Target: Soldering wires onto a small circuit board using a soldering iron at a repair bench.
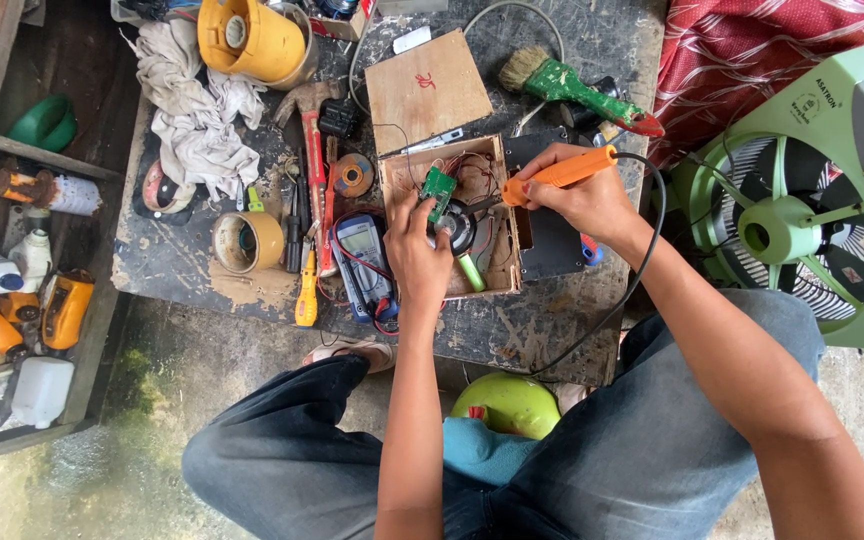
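— So, what is each hand doing?

— The right hand has its fingers wrapped tight around an orange soldering iron, whose tip points toward the left hand's fingertips. Its black cord loops back past the wrist.

— And the other one?

— The left hand reaches into an open wooden box; its fingers are curled together, pinching a small green circuit board tilted up at the fingertips. Just below those fingers sits a round black speaker, with a green cylindrical cell beside the thumb side.

— What lies around?

— Left of the left hand's knuckles, touching the box, a blue multimeter; farther left a yellow screwdriver and a tape roll. Beyond the right hand's fingers lies a green-handled paintbrush; a green fan stands beyond its wrist.
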